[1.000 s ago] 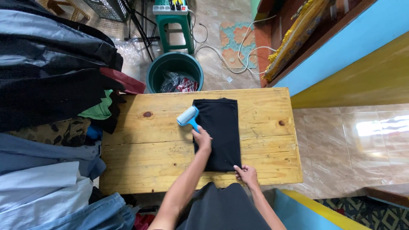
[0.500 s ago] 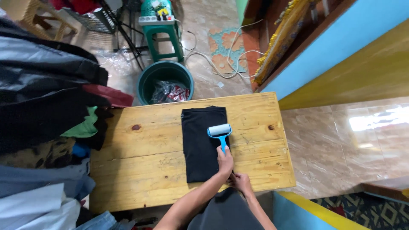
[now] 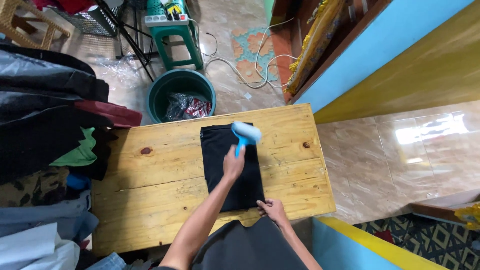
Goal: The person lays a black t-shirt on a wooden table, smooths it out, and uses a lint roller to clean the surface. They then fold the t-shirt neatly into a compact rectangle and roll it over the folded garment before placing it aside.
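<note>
Your left hand point(image 3: 233, 166) is wrapped tight around the blue handle of the lint roller point(image 3: 245, 135), whose head sits near the top edge of the folded black garment point(image 3: 220, 155). That garment lies mid-frame on the wooden table point(image 3: 150, 190). Your right hand point(image 3: 272, 209) presses mostly flat on the garment's lower right corner, gripping nothing. A green bucket point(image 3: 160, 95) stands just above the table.

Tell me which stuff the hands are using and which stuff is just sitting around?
In use:
- lint roller, held by left hand
- black folded garment, pinned by right hand
- wooden table

Lying about:
- green bucket
- green stool
- clothes pile
- white cable
</note>
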